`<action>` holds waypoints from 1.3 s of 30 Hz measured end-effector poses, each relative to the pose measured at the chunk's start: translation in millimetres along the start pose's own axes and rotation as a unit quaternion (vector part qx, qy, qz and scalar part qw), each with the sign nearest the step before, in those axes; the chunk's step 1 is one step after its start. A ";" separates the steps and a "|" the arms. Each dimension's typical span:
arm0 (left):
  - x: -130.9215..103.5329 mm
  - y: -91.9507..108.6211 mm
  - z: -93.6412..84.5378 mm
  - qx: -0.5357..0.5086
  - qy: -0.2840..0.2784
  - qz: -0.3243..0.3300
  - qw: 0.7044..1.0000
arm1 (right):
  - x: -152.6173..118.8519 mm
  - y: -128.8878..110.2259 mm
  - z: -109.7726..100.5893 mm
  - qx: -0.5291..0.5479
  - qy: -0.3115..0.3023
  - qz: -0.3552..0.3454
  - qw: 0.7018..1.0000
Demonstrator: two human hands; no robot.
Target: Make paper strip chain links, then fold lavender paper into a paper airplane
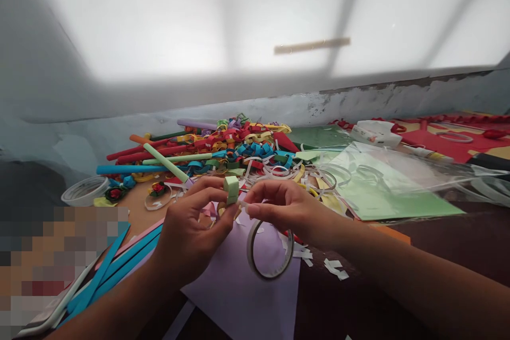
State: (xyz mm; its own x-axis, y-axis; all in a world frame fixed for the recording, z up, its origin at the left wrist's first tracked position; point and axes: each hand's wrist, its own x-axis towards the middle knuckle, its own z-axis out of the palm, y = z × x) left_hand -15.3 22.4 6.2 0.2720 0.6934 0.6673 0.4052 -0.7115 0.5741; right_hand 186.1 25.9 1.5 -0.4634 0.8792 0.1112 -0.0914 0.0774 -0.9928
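Observation:
My left hand [193, 231] pinches a light green paper loop [231, 190] between thumb and fingers, above the purple sheet. Close to it on the right, my right hand [282, 204] has thumb and forefinger closed on a small whitish strip [243, 204], which looks like tape or its backing. Just under the right hand is a narrow roll of tape [250, 255], seen as a ring against the purple paper [235, 287]. Whether the right fingers also bear the roll, I cannot tell. The fingertips of both hands nearly meet.
Colourful paper chains [255, 151] and rolled paper sticks [131, 169] pile up along the wall. Blue paper strips [119, 260] lie at left, near a white tape roll [84, 191]. Green sheets [406, 204] in clear plastic lie right. White scraps [337, 268] dot the dark table.

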 end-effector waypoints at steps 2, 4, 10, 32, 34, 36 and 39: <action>1.5 1.0 1.2 -0.046 -0.012 -0.042 0.998 | -0.3 -0.2 0.5 -0.050 0.028 -0.034 0.998; 2.5 1.7 2.1 -0.105 -0.015 -0.090 0.990 | 0.2 0.5 -0.7 -0.070 0.050 -0.043 0.995; 3.3 4.0 2.0 -0.117 0.037 -0.096 0.988 | 4.4 0.1 -6.2 -0.048 0.116 -0.027 0.992; 2.7 4.3 3.5 -0.217 -0.105 -0.213 0.947 | 0.2 -7.3 4.2 -0.022 0.077 -0.014 0.997; 2.7 4.4 3.2 -0.209 -0.110 -0.216 0.948 | 0.4 -9.1 4.2 -0.031 0.083 -0.013 0.996; 2.9 3.8 2.7 -0.193 -0.118 -0.208 0.952 | 0.5 -9.7 3.8 -0.038 0.090 -0.003 0.995; 2.8 1.9 1.6 -0.169 -0.135 -0.180 0.960 | 0.1 -8.8 3.1 -0.042 0.097 0.013 0.994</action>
State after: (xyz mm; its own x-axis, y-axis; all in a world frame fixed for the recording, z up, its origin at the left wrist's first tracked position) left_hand -12.3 23.2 8.4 0.4024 0.8730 0.2754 0.2219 -0.3850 0.8959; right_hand 184.1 23.9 10.4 -0.2847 0.9550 0.0838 -0.0033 0.0864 -0.9963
